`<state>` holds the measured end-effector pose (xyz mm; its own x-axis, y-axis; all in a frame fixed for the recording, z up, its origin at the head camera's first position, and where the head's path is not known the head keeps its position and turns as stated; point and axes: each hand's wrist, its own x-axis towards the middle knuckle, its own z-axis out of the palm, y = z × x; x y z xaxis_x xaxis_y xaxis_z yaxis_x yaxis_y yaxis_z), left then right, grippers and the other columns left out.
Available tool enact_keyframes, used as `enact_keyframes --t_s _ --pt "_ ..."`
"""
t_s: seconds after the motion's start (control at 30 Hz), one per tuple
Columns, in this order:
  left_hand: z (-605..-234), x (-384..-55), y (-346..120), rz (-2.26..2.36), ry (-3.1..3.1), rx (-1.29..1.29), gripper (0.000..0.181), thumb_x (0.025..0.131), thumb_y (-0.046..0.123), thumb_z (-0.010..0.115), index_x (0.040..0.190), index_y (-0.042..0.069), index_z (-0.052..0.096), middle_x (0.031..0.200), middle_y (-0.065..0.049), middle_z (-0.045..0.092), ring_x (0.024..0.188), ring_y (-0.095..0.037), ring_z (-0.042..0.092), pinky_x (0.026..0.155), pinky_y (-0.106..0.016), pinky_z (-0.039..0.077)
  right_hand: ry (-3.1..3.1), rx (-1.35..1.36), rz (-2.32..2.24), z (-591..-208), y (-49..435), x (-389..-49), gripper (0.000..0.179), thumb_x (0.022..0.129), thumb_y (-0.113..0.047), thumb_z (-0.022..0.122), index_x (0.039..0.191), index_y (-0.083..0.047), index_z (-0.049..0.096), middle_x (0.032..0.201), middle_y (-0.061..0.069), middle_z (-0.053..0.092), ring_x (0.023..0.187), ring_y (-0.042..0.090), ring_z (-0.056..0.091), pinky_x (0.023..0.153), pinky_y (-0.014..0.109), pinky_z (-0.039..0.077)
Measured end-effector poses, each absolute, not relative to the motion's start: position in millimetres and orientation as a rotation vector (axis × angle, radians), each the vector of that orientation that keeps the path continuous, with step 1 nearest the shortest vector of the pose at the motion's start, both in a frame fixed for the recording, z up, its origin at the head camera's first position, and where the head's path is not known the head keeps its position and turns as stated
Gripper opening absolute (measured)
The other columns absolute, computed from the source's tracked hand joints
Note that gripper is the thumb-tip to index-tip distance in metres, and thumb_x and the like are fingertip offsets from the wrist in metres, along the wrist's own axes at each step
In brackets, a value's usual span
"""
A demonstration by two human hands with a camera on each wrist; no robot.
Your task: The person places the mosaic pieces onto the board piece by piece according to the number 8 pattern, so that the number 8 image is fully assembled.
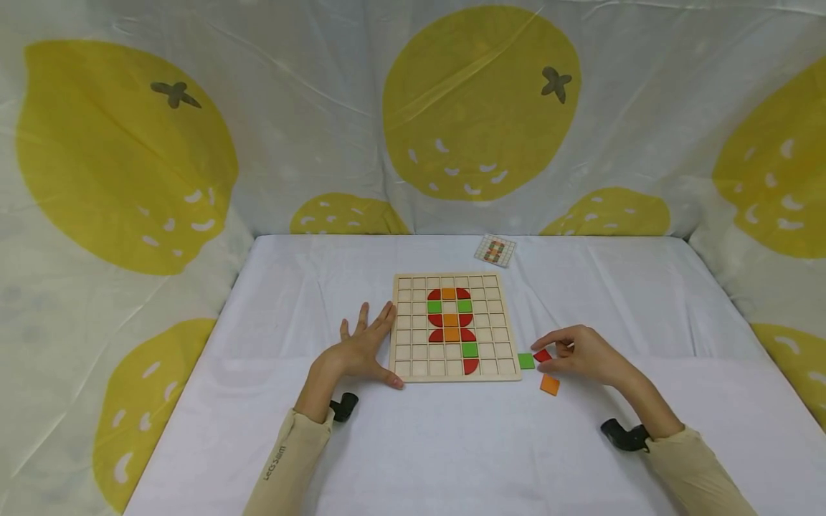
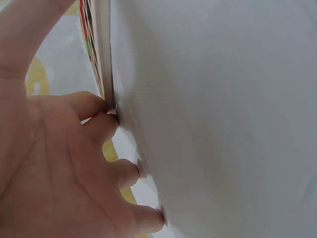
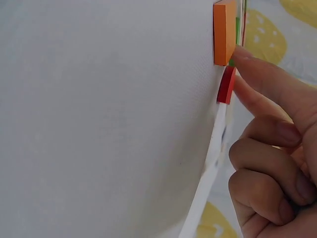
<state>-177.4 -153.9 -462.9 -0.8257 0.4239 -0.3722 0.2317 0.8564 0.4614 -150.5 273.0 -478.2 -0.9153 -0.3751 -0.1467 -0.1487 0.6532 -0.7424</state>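
A square wooden grid board (image 1: 416, 351) lies on the white-covered table, with red, orange and green tiles set in some cells. My left hand (image 1: 361, 349) is at its left side, fingers spread, fingertips against the edge and thumb at the near left corner. In the left wrist view, fingertips meet the board's side (image 2: 104, 59). To the right of the board, my right hand (image 1: 590, 353) pinches a small red tile (image 1: 543, 355) between thumb and index finger, low at the cloth. Its other fingers are curled in the right wrist view, beside the red tile (image 3: 226, 85).
A green square tile (image 1: 526, 361) lies by the board's right edge. An orange square tile (image 1: 550, 385) is just nearer than the red one. Behind the board lies a small pattern card (image 1: 495, 251). Lemon-printed cloth (image 1: 310, 129) hangs around the table's back and sides.
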Motion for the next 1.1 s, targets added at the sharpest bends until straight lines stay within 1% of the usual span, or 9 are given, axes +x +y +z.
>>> enact_keyframes --t_s 0.23,0.37,0.57,0.67,0.8,0.87,0.9,1.03,1.1 --pt "-462 -177 -155 0.575 2.546 0.491 0.142 0.069 0.049 0.094 0.167 0.009 0.001 0.176 -0.01 -0.005 0.158 -0.048 -0.02 0.119 -0.079 -0.009 2.574 -0.425 -1.097 -477 265 -151 0.026 0.079 -0.014 0.089 0.104 -0.012 0.081 0.061 -0.007 0.035 0.054 0.003 0.032 0.054 0.019 0.026" --pt "-462 -177 -155 0.6 2.537 0.493 0.142 0.068 0.048 0.095 0.167 0.007 0.002 0.176 -0.011 -0.004 0.157 -0.049 -0.02 0.118 -0.08 -0.009 2.585 -0.433 -1.071 -475 261 -152 0.026 0.079 -0.015 0.089 0.103 -0.011 0.081 0.062 -0.006 0.039 0.058 0.004 0.036 0.055 0.019 0.029" --pt "-462 -178 -155 0.6 2.539 0.489 0.142 0.068 0.049 0.095 0.167 0.009 0.001 0.176 -0.009 -0.005 0.158 -0.047 -0.02 0.118 -0.079 -0.01 2.602 -0.419 -1.055 -474 260 -153 0.024 0.081 -0.012 0.087 0.104 -0.01 0.08 0.065 -0.005 0.04 0.061 0.005 0.039 0.057 0.02 0.031" --pt "-468 -180 -158 0.641 2.534 0.513 0.146 0.065 0.056 0.094 0.167 0.011 0.0 0.176 -0.008 -0.006 0.157 -0.048 -0.023 0.116 -0.081 -0.014 2.602 -0.395 -1.056 -475 261 -153 0.025 0.082 -0.011 0.087 0.105 -0.01 0.08 0.066 -0.005 0.041 0.061 0.005 0.039 0.057 0.02 0.031" --pt "-478 -182 -161 0.684 2.535 0.532 0.151 0.061 0.066 0.091 0.168 0.014 -0.003 0.176 -0.006 -0.007 0.156 -0.048 -0.025 0.114 -0.082 -0.015 2.608 -0.396 -1.057 -475 263 -153 0.024 0.083 -0.011 0.086 0.106 -0.009 0.079 0.066 -0.005 0.041 0.06 0.005 0.038 0.056 0.02 0.03" --pt "-481 -183 -161 0.667 2.545 0.527 0.152 0.06 0.067 0.091 0.168 0.015 -0.003 0.177 -0.005 -0.008 0.157 -0.047 -0.025 0.114 -0.082 -0.014 2.634 -0.388 -1.053 -475 262 -154 0.023 0.083 -0.012 0.086 0.105 -0.009 0.08 0.064 -0.005 0.04 0.059 0.005 0.037 0.055 0.02 0.03" --pt "-481 -183 -161 0.664 2.546 0.524 0.152 0.06 0.067 0.091 0.168 0.015 -0.003 0.177 -0.005 -0.008 0.157 -0.046 -0.025 0.115 -0.082 -0.014 2.649 -0.384 -1.052 -475 262 -154 0.023 0.083 -0.013 0.086 0.105 -0.009 0.08 0.063 -0.006 0.039 0.059 0.005 0.037 0.054 0.021 0.03" --pt "-473 -181 -158 0.606 2.55 0.501 0.148 0.064 0.057 0.094 0.167 0.012 -0.002 0.176 -0.007 -0.006 0.157 -0.046 -0.023 0.117 -0.08 -0.013 2.699 -0.374 -1.086 -474 256 -158 0.024 0.083 -0.016 0.086 0.106 -0.01 0.08 0.059 -0.008 0.032 0.055 0.004 0.032 0.053 0.021 0.027" --pt "-464 -178 -155 0.573 2.547 0.484 0.145 0.067 0.05 0.095 0.167 0.01 -0.001 0.176 -0.008 -0.005 0.158 -0.047 -0.022 0.118 -0.079 -0.011 2.691 -0.393 -1.118 -473 250 -161 0.025 0.084 -0.017 0.086 0.107 -0.009 0.08 0.058 -0.008 0.03 0.052 0.004 0.032 0.053 0.021 0.028"
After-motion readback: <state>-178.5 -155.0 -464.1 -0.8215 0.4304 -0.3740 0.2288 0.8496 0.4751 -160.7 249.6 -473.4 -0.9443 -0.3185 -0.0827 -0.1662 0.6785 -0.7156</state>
